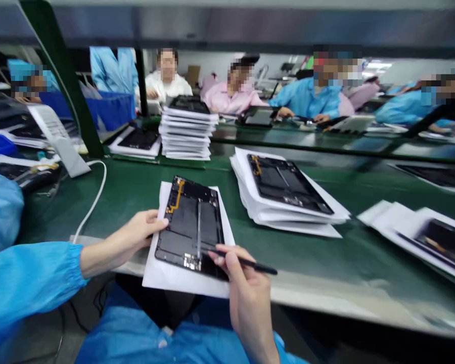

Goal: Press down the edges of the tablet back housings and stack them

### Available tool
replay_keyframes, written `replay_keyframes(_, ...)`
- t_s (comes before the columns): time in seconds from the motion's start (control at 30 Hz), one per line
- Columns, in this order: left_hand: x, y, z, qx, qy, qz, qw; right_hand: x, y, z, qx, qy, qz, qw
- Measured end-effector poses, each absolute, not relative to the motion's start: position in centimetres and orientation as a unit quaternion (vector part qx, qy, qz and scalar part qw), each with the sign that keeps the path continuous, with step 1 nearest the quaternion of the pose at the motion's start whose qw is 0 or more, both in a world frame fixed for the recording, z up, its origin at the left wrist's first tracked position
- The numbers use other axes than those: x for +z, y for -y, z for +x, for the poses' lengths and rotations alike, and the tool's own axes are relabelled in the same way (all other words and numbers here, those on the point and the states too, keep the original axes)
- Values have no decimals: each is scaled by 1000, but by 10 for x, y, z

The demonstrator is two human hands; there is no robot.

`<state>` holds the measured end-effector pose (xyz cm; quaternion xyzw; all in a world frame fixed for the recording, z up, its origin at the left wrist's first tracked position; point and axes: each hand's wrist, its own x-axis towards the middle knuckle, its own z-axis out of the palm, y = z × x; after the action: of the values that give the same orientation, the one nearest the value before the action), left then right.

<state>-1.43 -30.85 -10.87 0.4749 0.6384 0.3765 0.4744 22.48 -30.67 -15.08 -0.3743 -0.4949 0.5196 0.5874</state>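
Note:
An opened tablet [208, 217], its dark inside facing up with an orange flex cable and a pale strip down the middle, lies on a white paper sheet [178, 280] at the bench's front edge. My left hand [144, 232] grips its left side, thumb on the rim and the other fingers partly hidden at the paper's edge. Between the fingers of my right hand [246, 283] are slim black tweezers [250, 263]. Their tips are over the tablet's lower part, near the pale strip; whether they touch it, I cannot tell.
To the right stands a stack of paper sheets [250, 212] topped by another opened tablet [288, 182]. More papers and tablets lie far right, and a tall pile [185, 131] stands behind. A white cable [98, 197] and stand [60, 139] are at left. Co-workers sit across the bench.

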Motion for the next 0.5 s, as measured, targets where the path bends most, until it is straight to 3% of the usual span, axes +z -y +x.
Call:
replay_keyframes(0.13,-101,265,-66,367,-700,542,284,-146,295,230,479,620,-335,523)
replay_keyframes(0.33,-23,208,-173,379,-753,537,10,-112,244,241,342,768,-215,497)
replay_keyframes(0.5,3,142,-222,397,-796,443,-111,-124,204,229,326,796,-239,450)
